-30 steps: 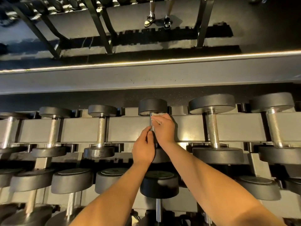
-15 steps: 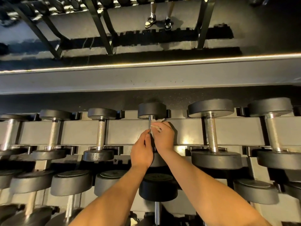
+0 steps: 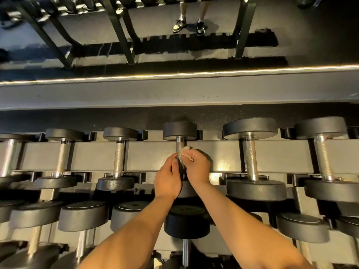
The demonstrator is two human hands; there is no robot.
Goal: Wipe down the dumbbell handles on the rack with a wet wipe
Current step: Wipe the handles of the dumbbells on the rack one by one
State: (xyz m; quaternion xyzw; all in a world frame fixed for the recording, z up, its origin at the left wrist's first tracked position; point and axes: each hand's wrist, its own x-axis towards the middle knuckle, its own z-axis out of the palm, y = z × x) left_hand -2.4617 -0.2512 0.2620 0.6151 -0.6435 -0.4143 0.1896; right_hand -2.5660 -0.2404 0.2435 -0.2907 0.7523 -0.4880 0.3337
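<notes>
Compared with the frame half a second back, little altered among the large items. Rack [image 3: 97, 156]: grey two-tier frame across the full width, placed as before. Grey ledge [image 3: 174, 92] behind it, with a lit strip [image 3: 174, 75] along its far edge. Beyond that, a person's shoes [image 3: 189, 25] on dark floor, in the same spot.

Top tier: row of dumbbells lying front to back in black cradles, chrome shafts facing up. Left neighbour [image 3: 118, 154] and right neighbour [image 3: 250, 158] untouched, well apart from both hands. Centre dumbbell [image 3: 179, 131] seated in its cradle, near head hidden under the wrists. Lower tier: black dumbbell head [image 3: 186, 222] directly below the forearms.

Left hand [image 3: 168, 181]: set against the left side of the centre handle [image 3: 180, 145], fingers curled round its near portion and mostly out of sight, thumb lying up along the metal. Right hand [image 3: 198, 167]: on the right side of the same handle, fingers curled, pinching the wet wipe [image 3: 186, 155] against the knurling.

Both hands drawn back toward the near head since one second ago, leaving a longer stretch of bare knurling exposed under the far head.

Wet wipe: small pale crumpled wad, touching the handle at about mid-length, a loose fold poking out above the right fingers.
</notes>
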